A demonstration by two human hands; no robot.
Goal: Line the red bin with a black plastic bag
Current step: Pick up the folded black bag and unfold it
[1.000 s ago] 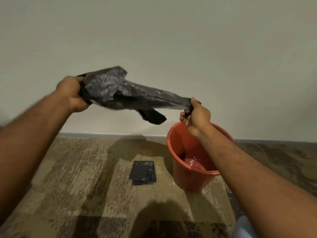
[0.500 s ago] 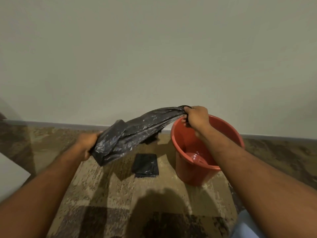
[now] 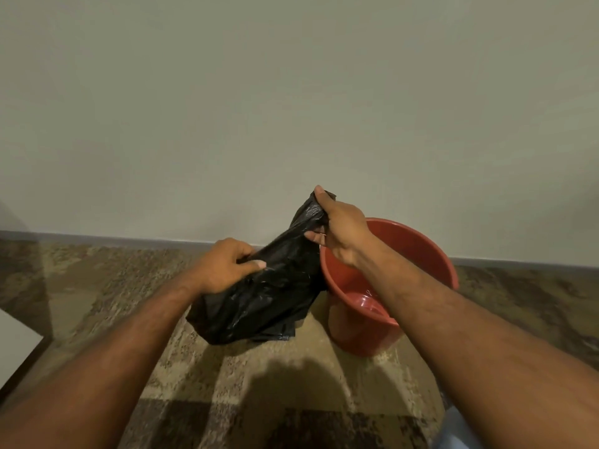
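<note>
A red bin (image 3: 431, 254) stands upright on the carpet at centre right, with nothing but its shiny bottom showing inside. A crumpled black plastic bag (image 3: 259, 299) hangs just left of the bin, held by both hands. My right hand (image 3: 340, 231) pinches the bag's top end above the bin's left rim. Lower and to the left, my left hand (image 3: 223, 267) grips the bag's middle. The bag's lower part sags toward the carpet and hides the floor behind it.
A patterned brown and beige carpet (image 3: 97, 293) covers the floor up to a grey skirting board (image 3: 97, 237) and a plain wall. A white furniture corner (image 3: 16, 338) juts in at the left edge. A bit of blue cloth (image 3: 453, 432) shows at the bottom right.
My left hand has moved right and closer to my right hand, bunching the bag beside the bin. The bag now covers the folded black bag that lay on the carpet.
</note>
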